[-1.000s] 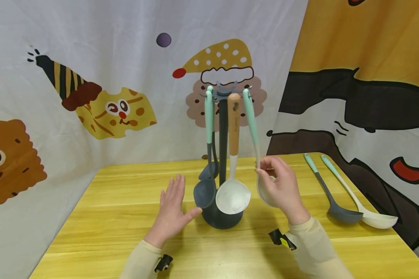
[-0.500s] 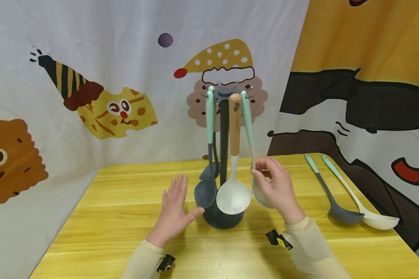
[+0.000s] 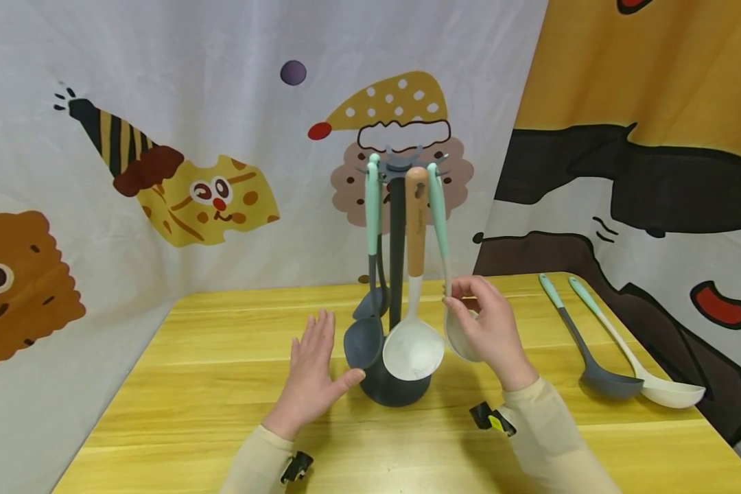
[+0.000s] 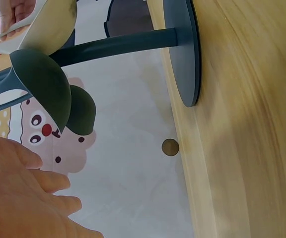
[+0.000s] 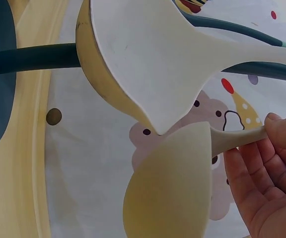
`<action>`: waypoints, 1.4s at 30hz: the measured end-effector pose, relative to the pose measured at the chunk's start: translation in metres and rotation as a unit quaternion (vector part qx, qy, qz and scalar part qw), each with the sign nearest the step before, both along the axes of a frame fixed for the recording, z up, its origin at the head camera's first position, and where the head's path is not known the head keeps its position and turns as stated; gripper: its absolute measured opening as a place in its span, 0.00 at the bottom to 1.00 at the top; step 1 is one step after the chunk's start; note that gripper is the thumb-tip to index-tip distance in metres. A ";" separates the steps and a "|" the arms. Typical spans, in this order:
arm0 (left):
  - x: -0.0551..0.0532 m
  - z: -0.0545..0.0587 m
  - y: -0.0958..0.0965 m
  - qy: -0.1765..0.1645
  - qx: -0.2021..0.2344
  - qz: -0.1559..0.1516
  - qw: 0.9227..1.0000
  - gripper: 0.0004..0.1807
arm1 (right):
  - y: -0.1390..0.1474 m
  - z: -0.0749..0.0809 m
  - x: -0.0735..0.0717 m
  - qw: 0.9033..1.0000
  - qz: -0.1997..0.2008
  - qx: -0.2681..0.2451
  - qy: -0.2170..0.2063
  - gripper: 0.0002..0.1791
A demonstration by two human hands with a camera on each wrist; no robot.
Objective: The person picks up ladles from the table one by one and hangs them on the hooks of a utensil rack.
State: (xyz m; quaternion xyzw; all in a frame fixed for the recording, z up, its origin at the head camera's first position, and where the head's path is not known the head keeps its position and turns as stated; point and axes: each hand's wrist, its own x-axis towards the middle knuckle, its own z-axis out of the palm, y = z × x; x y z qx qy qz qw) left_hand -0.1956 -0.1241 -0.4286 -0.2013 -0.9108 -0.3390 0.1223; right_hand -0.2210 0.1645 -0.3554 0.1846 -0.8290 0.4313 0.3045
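Note:
A dark utensil stand with a round base holds several hanging ladles. My right hand pinches the white stem of a mint-handled ladle between thumb and fingers; its handle top is at a hook on the right of the stand. In the right wrist view that ladle's cream bowl hangs beside the white ladle with a wooden handle. My left hand is spread with straight fingers, left of the stand, its thumb tip near the grey ladle's bowl. Another grey ladle hangs behind.
To the right on the wooden table lie a grey ladle and a white ladle, both with mint handles, side by side. A patterned curtain rises behind the table's back edge.
My right hand has moved a little left with the mint-handled ladle, whose tilted handle now stands closer to the wooden-handled one. The left hand has shifted slightly right, still spread.

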 end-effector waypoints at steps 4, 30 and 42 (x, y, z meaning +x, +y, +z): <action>0.000 -0.001 0.000 -0.001 -0.004 0.001 1.000 0.60 | -0.001 -0.001 -0.002 1.000 -0.001 0.003 0.002 0.08; 0.000 -0.004 0.001 0.001 0.001 -0.003 1.000 0.61 | 0.001 -0.001 -0.004 0.999 0.028 0.005 -0.043 0.07; 0.000 -0.006 0.001 -0.009 0.004 0.000 1.000 0.62 | 0.000 -0.001 -0.002 0.998 0.045 0.008 -0.053 0.07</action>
